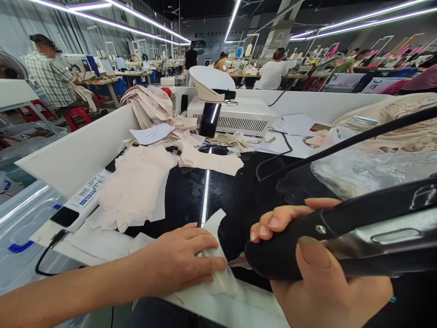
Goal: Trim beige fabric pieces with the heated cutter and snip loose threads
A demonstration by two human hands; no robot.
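Observation:
My left hand [191, 257] lies on a narrow pale strip of cloth or paper [215, 223] near the front edge of the table. Its fingers are stretched out and press the strip down. My right hand [321, 269] is wrapped round a bulky black tool with a metal lever along its side [368, 237]. The tool's rounded black end points left toward the strip. What lies under that end is mostly hidden. Left of centre, a loose stack of thin pale pink cut pieces [133, 182] rests on the glossy black tabletop [191, 196]. A curved beige piece [211, 159] sits behind it.
A phone [210, 120] leans against a white slotted box [235, 117]. A black cable [358, 136] arcs across the right side, above clear plastic wrap [372, 173]. White boards [85, 146] wall the table. A power strip [85, 196] stands at left. People sit at machines beyond.

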